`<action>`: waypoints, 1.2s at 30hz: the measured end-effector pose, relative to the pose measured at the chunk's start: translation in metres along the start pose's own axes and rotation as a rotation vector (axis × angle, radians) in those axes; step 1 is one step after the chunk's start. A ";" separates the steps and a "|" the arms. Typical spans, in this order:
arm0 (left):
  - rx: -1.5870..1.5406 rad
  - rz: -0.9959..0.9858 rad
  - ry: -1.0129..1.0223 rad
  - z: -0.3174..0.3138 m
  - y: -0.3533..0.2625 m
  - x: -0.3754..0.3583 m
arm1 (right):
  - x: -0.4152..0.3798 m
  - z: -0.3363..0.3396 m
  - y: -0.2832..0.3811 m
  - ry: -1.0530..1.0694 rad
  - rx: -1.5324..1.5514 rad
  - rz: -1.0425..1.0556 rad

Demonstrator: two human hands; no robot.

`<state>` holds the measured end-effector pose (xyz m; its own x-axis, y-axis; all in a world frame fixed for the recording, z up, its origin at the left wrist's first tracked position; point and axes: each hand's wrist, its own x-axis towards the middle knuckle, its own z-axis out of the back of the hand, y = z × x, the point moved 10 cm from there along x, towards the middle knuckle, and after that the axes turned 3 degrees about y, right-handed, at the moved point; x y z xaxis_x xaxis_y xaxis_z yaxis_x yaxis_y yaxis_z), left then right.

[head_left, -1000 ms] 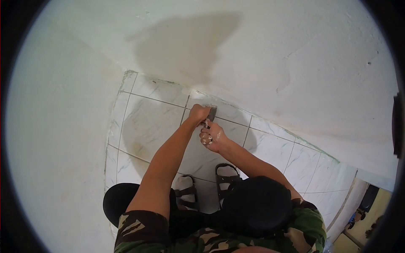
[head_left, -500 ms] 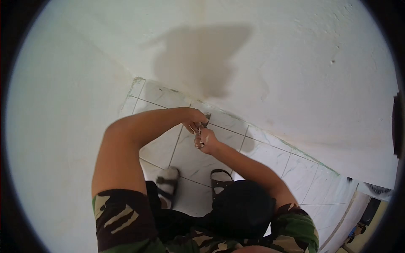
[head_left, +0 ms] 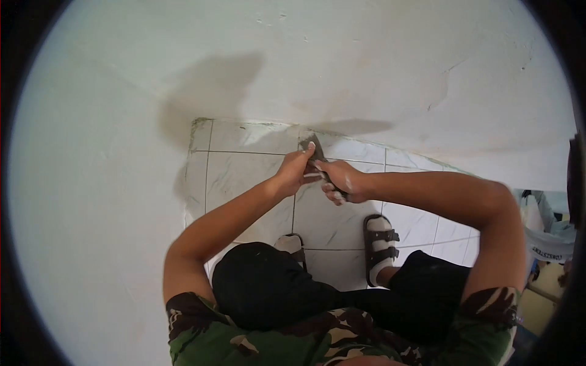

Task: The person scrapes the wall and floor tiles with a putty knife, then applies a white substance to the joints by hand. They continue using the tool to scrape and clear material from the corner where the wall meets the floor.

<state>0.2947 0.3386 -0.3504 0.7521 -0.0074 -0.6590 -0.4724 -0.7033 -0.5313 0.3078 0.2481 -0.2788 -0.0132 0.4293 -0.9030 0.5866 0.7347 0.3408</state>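
A putty knife [head_left: 319, 152] with a dark, whitish-smeared blade is held low over the floor, its blade pointing towards the foot of the wall. My right hand [head_left: 347, 179] is closed around its handle. At the blade, my left hand [head_left: 295, 171] presses its thumb on the flat face, with the other fingers curled beneath and partly hidden. White residue marks the fingers of both hands. Just beyond the blade tip runs the joint between the wall [head_left: 390, 79] and the tiled floor [head_left: 244, 174].
Another wall [head_left: 91, 201] meets the first at a corner on the left. My sandalled feet [head_left: 381, 244] stand on the tiles close below the hands. At the right edge are a white bag with lettering [head_left: 546, 241] and a dark object [head_left: 575, 183].
My view and body have turned and shifted rightward along the wall. Both hands stay on the putty knife, whose blade now shows more plainly. The shadow on the wall has moved left.
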 end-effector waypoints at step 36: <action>0.336 -0.261 -0.424 0.139 -0.027 0.076 | 0.152 -0.073 0.019 0.250 1.023 0.140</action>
<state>0.3006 0.4559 -0.4597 0.6466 0.4684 -0.6021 -0.4682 -0.3794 -0.7980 0.2580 0.3654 -0.3901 0.0095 0.6573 -0.7536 0.9962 -0.0715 -0.0498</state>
